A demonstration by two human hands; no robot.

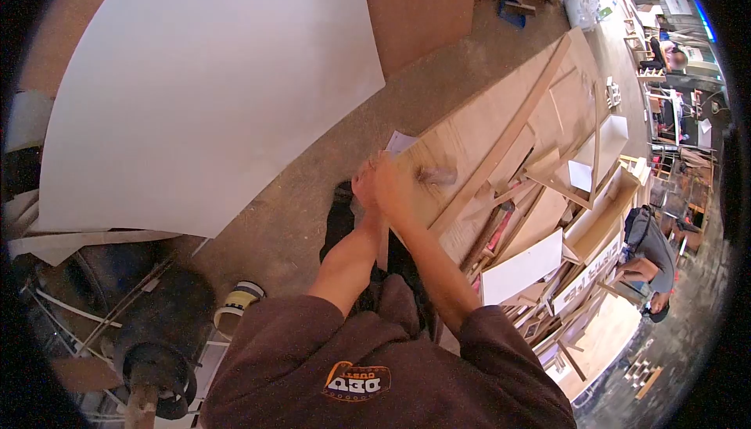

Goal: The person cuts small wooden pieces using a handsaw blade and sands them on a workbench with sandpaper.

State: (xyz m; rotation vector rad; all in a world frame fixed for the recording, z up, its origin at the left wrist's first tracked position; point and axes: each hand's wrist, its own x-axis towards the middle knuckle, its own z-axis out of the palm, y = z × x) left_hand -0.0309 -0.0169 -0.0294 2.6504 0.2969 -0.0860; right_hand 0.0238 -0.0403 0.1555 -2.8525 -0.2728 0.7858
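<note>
My left hand (364, 186) and my right hand (386, 180) are pressed together in front of my body, beside the corner of a plywood panel (461, 143). Both look closed, with the right partly smeared by motion. Whatever is between them is hidden or too small to name. Just beyond the fingers lies a small white paper (400, 143). A blurred, see-through brownish object (436, 175) shows over the panel, right of my hands; its kind is unclear.
A large white sheet (227, 77) fills the upper left. Wood strips (508, 128), offcuts and a white board (522, 269) lie at right. A person (653, 257) bends beyond them. A dark drum-like object (164, 343) and a tape roll (239, 304) are at lower left.
</note>
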